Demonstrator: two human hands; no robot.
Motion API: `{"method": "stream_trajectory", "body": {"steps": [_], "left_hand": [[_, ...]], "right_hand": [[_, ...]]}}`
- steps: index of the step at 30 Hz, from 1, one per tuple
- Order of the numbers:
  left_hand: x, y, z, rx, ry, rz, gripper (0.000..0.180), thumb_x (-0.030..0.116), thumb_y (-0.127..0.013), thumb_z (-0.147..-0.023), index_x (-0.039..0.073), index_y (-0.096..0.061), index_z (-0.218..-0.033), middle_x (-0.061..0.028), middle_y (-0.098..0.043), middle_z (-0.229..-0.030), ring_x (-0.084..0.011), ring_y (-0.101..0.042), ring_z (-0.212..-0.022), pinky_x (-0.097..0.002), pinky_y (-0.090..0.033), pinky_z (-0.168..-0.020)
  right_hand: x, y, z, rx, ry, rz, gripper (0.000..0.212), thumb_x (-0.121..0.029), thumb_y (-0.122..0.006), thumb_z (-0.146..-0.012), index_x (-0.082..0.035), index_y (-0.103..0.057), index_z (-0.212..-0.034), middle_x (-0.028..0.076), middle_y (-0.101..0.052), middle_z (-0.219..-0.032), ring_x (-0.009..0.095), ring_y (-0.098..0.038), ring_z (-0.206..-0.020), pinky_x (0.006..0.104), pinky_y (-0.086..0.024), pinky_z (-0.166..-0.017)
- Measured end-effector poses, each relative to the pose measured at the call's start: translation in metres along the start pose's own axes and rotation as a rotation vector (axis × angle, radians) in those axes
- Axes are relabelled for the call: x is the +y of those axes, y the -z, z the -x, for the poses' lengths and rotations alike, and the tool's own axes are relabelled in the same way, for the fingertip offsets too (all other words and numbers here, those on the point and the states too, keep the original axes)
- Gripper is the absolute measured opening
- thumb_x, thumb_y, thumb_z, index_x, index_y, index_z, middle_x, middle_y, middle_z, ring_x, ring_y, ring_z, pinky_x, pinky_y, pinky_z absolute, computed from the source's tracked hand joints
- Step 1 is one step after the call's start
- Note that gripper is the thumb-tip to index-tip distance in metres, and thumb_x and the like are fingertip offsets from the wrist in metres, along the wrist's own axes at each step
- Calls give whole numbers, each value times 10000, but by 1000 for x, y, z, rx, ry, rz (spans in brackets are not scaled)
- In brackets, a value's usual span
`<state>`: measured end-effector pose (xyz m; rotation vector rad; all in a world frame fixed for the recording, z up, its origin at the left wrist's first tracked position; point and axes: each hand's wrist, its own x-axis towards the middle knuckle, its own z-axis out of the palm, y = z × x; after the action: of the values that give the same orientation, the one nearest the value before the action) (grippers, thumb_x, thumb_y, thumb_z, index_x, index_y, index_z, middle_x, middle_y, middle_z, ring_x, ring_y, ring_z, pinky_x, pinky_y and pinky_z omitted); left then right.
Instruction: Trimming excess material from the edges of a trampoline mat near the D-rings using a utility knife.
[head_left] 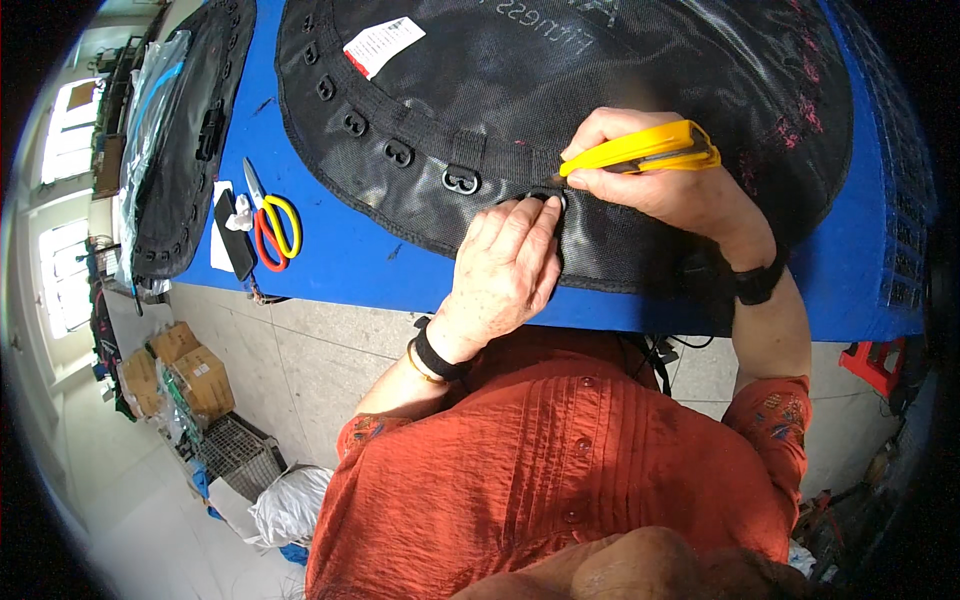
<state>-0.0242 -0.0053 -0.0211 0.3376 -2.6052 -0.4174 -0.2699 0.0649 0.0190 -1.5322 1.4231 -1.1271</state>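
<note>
A round black mesh mat [620, 80] with a webbing rim and a row of metal rings [461, 181] lies on a blue table [330, 255]. My left hand [505, 265] presses flat on the mat's rim, fingertips at one ring [545, 195]. My right hand [660, 180] grips a yellow utility knife [645, 150], its tip pointing at that ring beside my left fingertips. A white label [383, 44] is sewn near the mat's far edge.
Scissors with red and yellow handles [272, 225] and a black phone [235, 235] lie at the table's left. A second black mat [190, 130] and a clear plastic bag [150, 110] sit further left. Cardboard boxes [185, 375], a wire crate [240, 455] and a red stool [875, 360] stand on the floor.
</note>
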Motion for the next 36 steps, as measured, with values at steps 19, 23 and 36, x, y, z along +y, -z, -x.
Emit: {"method": "stream_trajectory", "body": {"steps": [19, 23, 36], "left_hand": [[1, 0, 0, 7, 8, 5, 566, 25, -790, -785, -28, -690, -1339, -176, -670, -1206, -347, -682, -1046, -446, -559, -933], [2, -1, -1, 9, 12, 11, 567, 35, -797, -786, -27, -690, -1339, -179, -672, -1212, -352, -687, -1058, -447, -559, -941], [0, -1, -1, 6, 10, 17, 566, 38, -797, -792, -35, -685, -1341, -188, -674, -1217, -349, -690, -1059, -447, -558, -948]], "right_hand": [[7, -4, 1, 101, 67, 64, 132, -51, -783, -978, -41, -731, -1099, 23, -731, -1012, 93, -687, -879, 254, -562, -784], [10, -10, -1, 83, 111, 23, 166, -31, -783, -973, -28, -745, -1135, 28, -737, -1036, 91, -692, -890, 249, -565, -785], [14, -17, -4, 76, 79, -8, 171, -63, -785, -979, -17, -741, -1138, 46, -744, -1060, 122, -712, -930, 273, -575, -829]]}}
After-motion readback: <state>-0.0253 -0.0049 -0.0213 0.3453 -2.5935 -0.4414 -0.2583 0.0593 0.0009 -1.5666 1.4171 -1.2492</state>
